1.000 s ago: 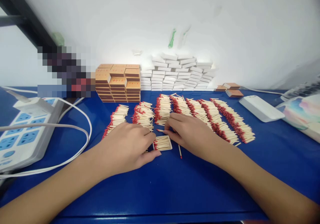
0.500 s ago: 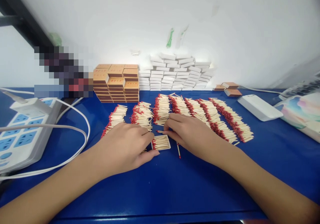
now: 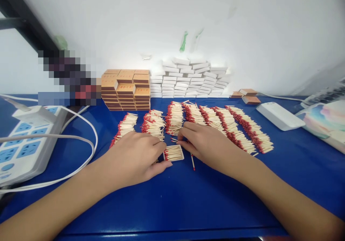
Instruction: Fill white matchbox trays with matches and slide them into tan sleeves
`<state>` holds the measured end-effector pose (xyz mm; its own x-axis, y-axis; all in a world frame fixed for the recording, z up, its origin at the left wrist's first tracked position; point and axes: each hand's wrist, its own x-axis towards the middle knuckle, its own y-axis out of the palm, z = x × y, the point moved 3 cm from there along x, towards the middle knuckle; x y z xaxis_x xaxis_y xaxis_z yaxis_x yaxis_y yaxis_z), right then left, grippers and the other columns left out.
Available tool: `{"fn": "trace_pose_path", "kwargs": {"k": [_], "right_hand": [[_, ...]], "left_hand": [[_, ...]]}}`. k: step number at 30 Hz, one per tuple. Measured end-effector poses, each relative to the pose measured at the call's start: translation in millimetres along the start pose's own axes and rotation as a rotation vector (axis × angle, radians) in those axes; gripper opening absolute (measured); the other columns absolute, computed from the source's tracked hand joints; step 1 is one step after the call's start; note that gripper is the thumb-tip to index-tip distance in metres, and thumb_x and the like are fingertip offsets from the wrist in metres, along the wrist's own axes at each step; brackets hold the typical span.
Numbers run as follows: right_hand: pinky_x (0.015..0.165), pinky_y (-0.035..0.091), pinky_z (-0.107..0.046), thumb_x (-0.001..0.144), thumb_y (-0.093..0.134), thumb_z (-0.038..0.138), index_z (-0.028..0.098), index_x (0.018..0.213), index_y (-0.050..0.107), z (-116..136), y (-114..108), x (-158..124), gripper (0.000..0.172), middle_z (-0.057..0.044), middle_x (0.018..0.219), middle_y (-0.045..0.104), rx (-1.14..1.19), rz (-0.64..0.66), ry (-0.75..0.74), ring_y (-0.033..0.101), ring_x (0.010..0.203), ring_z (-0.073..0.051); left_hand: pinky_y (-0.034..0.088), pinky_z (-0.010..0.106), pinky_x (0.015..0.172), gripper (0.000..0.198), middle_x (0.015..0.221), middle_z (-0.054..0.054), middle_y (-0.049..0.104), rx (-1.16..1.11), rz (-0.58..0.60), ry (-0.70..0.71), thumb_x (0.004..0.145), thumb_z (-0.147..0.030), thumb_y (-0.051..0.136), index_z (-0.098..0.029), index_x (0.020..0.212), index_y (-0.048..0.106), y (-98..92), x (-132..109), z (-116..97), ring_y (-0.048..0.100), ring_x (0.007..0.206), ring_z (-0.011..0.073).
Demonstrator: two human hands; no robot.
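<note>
A small white tray (image 3: 174, 153) full of red-tipped matches lies on the blue table (image 3: 172, 198). My left hand (image 3: 137, 158) rests beside its left end, thumb and fingers pinching the tray's edge. My right hand (image 3: 207, 144) lies palm down at the tray's right, its fingertips curled on loose matches just behind the tray. One loose match (image 3: 193, 163) lies under that hand's edge. Rows of red-tipped matches (image 3: 231, 126) spread out behind both hands.
Orange matchbox sleeves (image 3: 125, 89) and white inner trays (image 3: 188, 79) are stacked against the wall. A white power strip (image 3: 24, 144) with cables sits at the left. A white flat device (image 3: 280, 116) and a colourful object (image 3: 323, 122) lie at the right.
Both hands stay at the tray. The right fingertips have shifted slightly among the loose matches behind it.
</note>
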<state>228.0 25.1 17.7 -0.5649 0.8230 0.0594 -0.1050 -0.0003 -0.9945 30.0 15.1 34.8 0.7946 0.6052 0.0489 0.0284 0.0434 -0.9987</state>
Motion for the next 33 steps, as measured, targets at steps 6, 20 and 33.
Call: {"fn": "trace_pose_path", "kwargs": {"k": [6, 20, 33], "right_hand": [[0.065, 0.038, -0.029, 0.106, 0.062, 0.018, 0.017, 0.095, 0.066, 0, 1, -1, 0.012, -0.005, 0.098, 0.069, 0.02, -0.032, -0.014, 0.063, 0.078, -0.017], [0.059, 0.038, -0.029, 0.106, 0.064, 0.019, 0.016, 0.092, 0.068, 3, -11, -12, 0.015, -0.004, 0.09, 0.069, -0.009, -0.15, -0.052, 0.063, 0.07, -0.015], [0.059, 0.04, -0.031, 0.101, 0.068, 0.012, 0.016, 0.093, 0.07, 24, -1, -15, 0.009, -0.004, 0.09, 0.068, -0.043, -0.104, -0.172, 0.063, 0.071, -0.016]], "left_hand": [[0.037, 0.034, 0.056, 0.03, 0.072, -0.001, 0.069, 0.005, -0.017, 0.005, 0.099, -0.041, 0.071, -0.02, 0.08, 0.066, -0.7, 0, -1, 0.069, 0.064, 0.0206], [0.038, 0.033, 0.055, 0.032, 0.073, -0.001, 0.07, 0.013, -0.023, -0.006, 0.099, -0.041, 0.07, -0.02, 0.078, 0.062, -0.8, 1, 1, 0.069, 0.064, 0.0186], [0.039, 0.032, 0.057, 0.029, 0.076, 0.001, 0.072, -0.015, -0.041, 0.004, 0.098, -0.038, 0.072, -0.019, 0.08, 0.063, 0.2, -1, 1, 0.071, 0.067, 0.0205]]}}
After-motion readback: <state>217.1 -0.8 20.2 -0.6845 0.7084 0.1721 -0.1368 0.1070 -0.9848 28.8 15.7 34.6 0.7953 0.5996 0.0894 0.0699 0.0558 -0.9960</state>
